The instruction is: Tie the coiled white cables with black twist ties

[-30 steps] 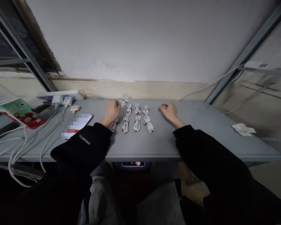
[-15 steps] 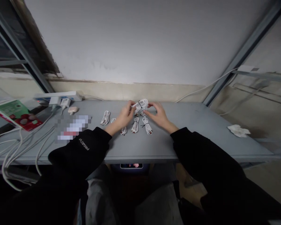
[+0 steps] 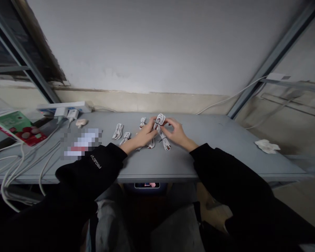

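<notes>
White coiled cable with black twist tie, mid-frame above a grey table, clasped together between left hand and right hand; more coiled cables lie just left, power strip upper left

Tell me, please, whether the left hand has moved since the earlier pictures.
Yes, the left hand has moved rightward, away from the power strip, and now meets the right hand on a white cable bundle.

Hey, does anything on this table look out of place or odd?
Yes, a crumpled white tissue lies alone on the right of the grey table, away from the coiled white cables. Its loose, scrunched shape looks like stray litter beside the tidily bundled coils.
</notes>
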Demonstrator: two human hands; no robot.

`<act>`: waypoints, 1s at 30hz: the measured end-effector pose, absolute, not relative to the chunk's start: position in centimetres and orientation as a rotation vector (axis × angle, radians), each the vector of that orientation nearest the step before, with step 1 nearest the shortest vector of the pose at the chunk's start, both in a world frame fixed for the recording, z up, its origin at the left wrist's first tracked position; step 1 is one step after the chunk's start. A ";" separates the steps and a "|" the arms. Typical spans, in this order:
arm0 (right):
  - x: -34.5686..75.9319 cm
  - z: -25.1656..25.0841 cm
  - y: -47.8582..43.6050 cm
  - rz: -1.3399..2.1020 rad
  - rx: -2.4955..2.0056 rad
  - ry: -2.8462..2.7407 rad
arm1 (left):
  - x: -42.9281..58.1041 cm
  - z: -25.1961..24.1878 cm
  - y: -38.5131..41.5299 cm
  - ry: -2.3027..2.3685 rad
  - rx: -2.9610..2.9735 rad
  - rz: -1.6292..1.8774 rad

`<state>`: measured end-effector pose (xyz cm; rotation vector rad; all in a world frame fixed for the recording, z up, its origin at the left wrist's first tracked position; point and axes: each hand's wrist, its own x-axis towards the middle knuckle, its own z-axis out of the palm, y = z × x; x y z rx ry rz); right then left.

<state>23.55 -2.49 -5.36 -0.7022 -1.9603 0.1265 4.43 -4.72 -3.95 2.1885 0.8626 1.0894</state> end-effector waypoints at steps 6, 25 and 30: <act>23.2 -5.4 -2.7 0.098 -0.677 -2.008 | 4.8 -3.5 -5.5 1.026 2.217 1.064; 22.6 -4.8 -4.0 -0.071 -0.732 -1.835 | 4.7 -2.9 -5.9 1.355 2.564 0.809; 22.8 -5.0 -3.2 -0.004 -0.801 -1.732 | 4.5 -2.6 -5.7 1.468 2.593 0.742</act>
